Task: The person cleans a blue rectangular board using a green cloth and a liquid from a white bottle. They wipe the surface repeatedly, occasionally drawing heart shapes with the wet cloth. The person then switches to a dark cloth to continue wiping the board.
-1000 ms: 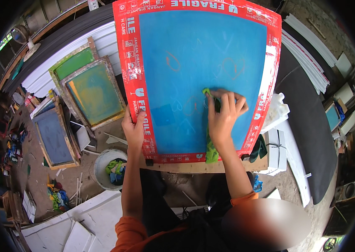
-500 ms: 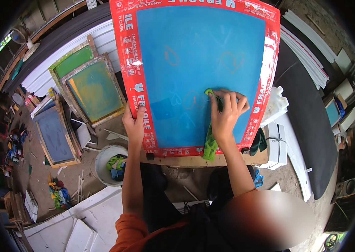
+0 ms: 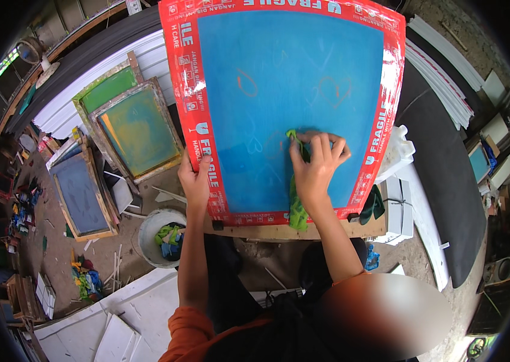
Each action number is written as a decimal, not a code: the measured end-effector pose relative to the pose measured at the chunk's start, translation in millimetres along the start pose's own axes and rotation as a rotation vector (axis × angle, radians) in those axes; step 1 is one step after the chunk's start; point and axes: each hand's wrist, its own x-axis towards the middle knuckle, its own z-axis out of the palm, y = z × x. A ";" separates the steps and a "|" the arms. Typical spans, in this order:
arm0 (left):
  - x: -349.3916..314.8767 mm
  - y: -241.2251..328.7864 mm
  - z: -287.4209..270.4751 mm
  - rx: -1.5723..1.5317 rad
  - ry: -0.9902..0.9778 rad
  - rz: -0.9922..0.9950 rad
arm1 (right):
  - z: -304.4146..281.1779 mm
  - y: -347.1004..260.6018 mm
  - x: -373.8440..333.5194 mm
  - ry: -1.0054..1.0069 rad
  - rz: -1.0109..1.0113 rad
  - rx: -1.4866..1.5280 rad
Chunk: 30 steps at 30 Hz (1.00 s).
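A large printing screen with a blue mesh and red printed tape round its border stands in front of me. Faint heart shapes and marks show on the mesh. My left hand grips the taped left edge, thumb on the front face. In my right hand a bright green cloth is pinched and pressed against the lower middle of the mesh. The cloth's tail hangs down over the bottom border.
More framed screens lean at the left, with a blue-grey one lower down. A white bucket of rags stands on the floor. White panels lie near my legs. Dark sheet material curves along the right.
My right hand has slid the green cloth slightly left across the mesh. The left hand keeps its hold on the edge.
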 end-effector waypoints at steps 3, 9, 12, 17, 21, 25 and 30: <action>-0.6 -0.1 0.3 -0.023 -0.001 -0.004 | -1.0 2.8 6.3 -0.019 -0.013 -0.017; 0.2 -2.4 1.4 -0.002 0.001 -0.009 | -1.0 2.0 -13.0 -0.042 0.025 0.010; 0.7 -4.0 0.3 -0.001 -0.002 -0.004 | -1.5 3.1 -9.4 -0.044 0.017 -0.006; 1.7 -3.5 0.5 0.038 -0.002 0.034 | 8.4 10.2 16.6 0.055 0.057 -0.026; 0.2 -3.3 -0.7 -0.002 0.024 0.032 | 3.0 1.2 -9.6 0.003 0.053 0.007; 1.4 1.8 3.9 -0.036 0.004 0.015 | 0.1 -21.7 -29.2 -0.070 -0.126 0.070; 0.2 -1.6 5.7 -0.068 0.008 -0.009 | 22.9 -35.9 -13.3 -0.084 -0.298 0.017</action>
